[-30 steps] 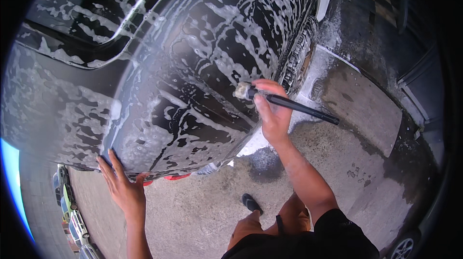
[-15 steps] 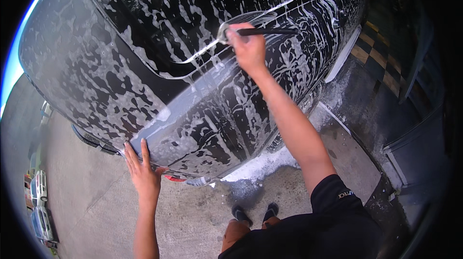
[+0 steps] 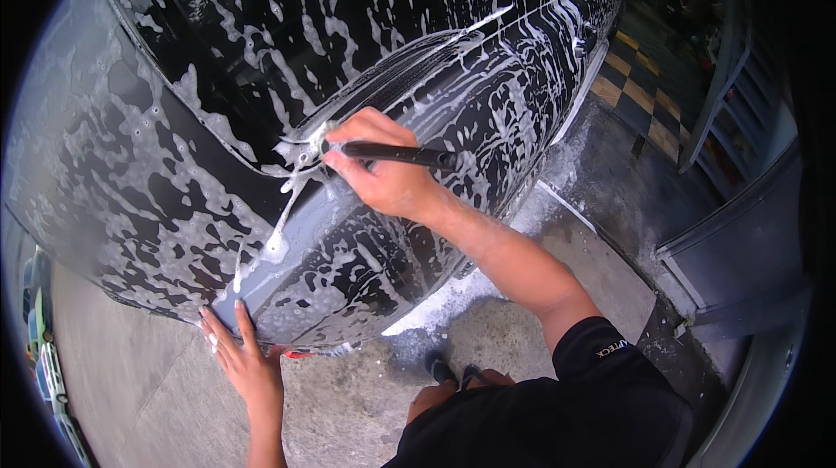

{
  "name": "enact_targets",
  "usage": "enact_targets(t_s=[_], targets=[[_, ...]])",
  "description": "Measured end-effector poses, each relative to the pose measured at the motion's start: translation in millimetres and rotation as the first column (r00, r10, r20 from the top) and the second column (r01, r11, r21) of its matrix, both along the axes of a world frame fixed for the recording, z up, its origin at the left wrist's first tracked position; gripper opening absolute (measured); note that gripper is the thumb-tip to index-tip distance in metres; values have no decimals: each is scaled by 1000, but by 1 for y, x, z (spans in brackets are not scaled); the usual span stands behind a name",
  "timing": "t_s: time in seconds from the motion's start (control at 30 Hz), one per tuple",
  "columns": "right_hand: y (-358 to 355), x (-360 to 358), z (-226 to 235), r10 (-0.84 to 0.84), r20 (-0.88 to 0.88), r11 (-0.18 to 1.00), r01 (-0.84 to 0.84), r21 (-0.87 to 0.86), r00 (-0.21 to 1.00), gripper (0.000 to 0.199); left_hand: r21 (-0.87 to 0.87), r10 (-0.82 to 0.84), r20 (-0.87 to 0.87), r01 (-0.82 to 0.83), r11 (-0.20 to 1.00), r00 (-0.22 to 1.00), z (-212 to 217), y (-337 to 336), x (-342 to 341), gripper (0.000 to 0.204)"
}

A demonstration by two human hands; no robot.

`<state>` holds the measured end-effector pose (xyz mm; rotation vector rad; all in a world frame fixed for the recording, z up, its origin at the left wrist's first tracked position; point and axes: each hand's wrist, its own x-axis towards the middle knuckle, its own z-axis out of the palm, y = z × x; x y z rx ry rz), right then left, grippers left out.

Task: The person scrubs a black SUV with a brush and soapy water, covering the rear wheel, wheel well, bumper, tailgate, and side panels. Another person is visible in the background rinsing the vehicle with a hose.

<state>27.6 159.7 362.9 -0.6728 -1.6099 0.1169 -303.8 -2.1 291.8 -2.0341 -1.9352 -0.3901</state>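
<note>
A dark car (image 3: 226, 233), streaked with white soap foam, fills the upper part of the view. My right hand (image 3: 379, 163) is wrapped round the black handle of a detailing brush (image 3: 409, 155), with its foamy bristles pressed at the lower corner of the side window (image 3: 296, 41). The handle points to the right. Lying on the body panel near the red lamp (image 3: 298, 354), my left hand (image 3: 248, 363) has its fingers stretched and apart, with some foam on it. A smoother band of panel runs from those fingertips up toward the brush.
White foam (image 3: 435, 311) has pooled on the concrete below the car, just beyond my feet (image 3: 442, 370). To the right are a grey metal gate (image 3: 740, 242) and checkered tiles (image 3: 640, 89). Parked cars (image 3: 50, 372) stand at the far left.
My right hand has drawn the brush down and left along the window's lower edge to its corner. My left hand stays on the panel. The view has shifted slightly.
</note>
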Motion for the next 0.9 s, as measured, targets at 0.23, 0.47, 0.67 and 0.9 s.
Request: enact_targets(t_s=[0.23,0.47,0.67,0.9], targets=[[68,160,-19,-434,-306,901,416,-126,847,11,32,-21,-30,22,999,999,1,6,3,126],[-1,7,-26,0,-14,994,1,109,1000,16,-32,15,-46,-17,999,999,7,5,8,122],[51,127,-27,-319,-76,937,326,126,945,14,-46,120,123,-116,992,985,17,8,40,117],[89,220,-38,-103,194,975,61,214,975,22,-90,415,96,-407,909,905,30,32,173,96]])
